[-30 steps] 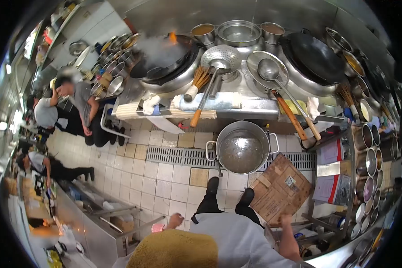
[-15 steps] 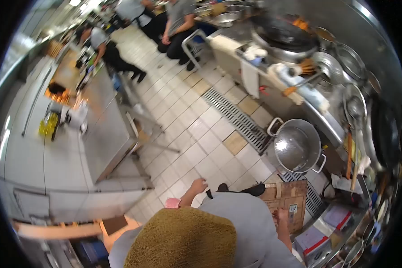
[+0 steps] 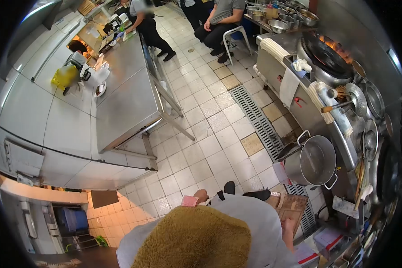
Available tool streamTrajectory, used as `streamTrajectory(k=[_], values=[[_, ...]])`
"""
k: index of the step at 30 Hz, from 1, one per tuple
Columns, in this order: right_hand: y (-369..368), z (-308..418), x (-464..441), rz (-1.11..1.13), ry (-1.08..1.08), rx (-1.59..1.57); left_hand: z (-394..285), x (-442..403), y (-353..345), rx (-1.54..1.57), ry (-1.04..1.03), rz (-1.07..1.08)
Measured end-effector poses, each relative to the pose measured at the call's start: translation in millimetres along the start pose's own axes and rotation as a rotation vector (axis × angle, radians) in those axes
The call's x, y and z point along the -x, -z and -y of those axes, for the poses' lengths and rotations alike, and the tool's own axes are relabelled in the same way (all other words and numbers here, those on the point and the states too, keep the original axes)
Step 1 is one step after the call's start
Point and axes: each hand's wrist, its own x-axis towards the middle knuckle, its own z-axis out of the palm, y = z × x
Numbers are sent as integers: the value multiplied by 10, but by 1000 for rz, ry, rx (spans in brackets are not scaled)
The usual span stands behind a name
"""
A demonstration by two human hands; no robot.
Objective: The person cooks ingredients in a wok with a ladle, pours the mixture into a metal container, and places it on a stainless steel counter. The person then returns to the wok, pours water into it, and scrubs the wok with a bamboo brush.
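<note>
My left hand (image 3: 202,195) is beside my body over the tiled floor, its fingers curled in and nothing visible in them. A pink band (image 3: 190,201) is around that wrist. On my other side, my right hand (image 3: 289,226) is in front of a brown cardboard box (image 3: 295,205) with tape on it. Its fingers look curled; I cannot tell whether they touch the cardboard or hold something small. A brown towel (image 3: 192,236) lies over my grey top. Beyond the box stands a large metal pot (image 3: 318,160) with two handles.
A steel table (image 3: 127,100) stands to the left. A floor drain grate (image 3: 257,116) runs towards the pot. On the right, a stove holds a black wok (image 3: 328,56) with flames behind it, and a ladle (image 3: 355,100). Two people are at the far end, one seated; another person stands at the table.
My view has tilted up and shifted, so the table, stove and pot sit elsewhere in it. My left hand remains beside my body and my right hand by the cardboard box.
</note>
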Motion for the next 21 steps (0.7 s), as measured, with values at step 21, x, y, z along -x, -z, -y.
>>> streamTrajectory(k=[21], values=[[55, -86, -561, 92, 447, 377, -614, 296, -145, 292, 86, -221]])
